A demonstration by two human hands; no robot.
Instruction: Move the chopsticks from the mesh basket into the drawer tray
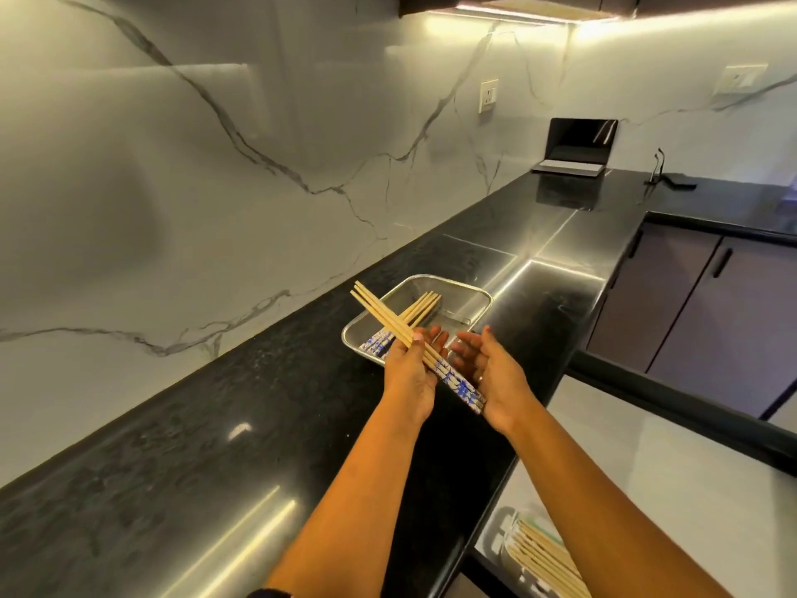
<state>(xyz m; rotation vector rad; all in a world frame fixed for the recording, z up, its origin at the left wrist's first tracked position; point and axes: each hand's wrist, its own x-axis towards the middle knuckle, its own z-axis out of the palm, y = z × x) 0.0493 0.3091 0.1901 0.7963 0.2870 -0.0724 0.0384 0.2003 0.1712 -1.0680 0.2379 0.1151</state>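
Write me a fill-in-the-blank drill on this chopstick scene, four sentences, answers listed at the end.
1. The left hand grips a bundle of chopsticks whose decorated ends are blue and ____.
2. More chopsticks still lie in the metal mesh ____.
3. The basket sits on a ____ countertop.
4. The drawer tray at lower right already holds ____.

Answers: white; basket; black; chopsticks

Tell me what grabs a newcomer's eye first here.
A bundle of bamboo chopsticks with blue-and-white patterned ends, held in the left hand with the open right hand beside it, mid-frame. Behind them, a rectangular steel mesh basket on the glossy black stone counter holds more chopsticks.
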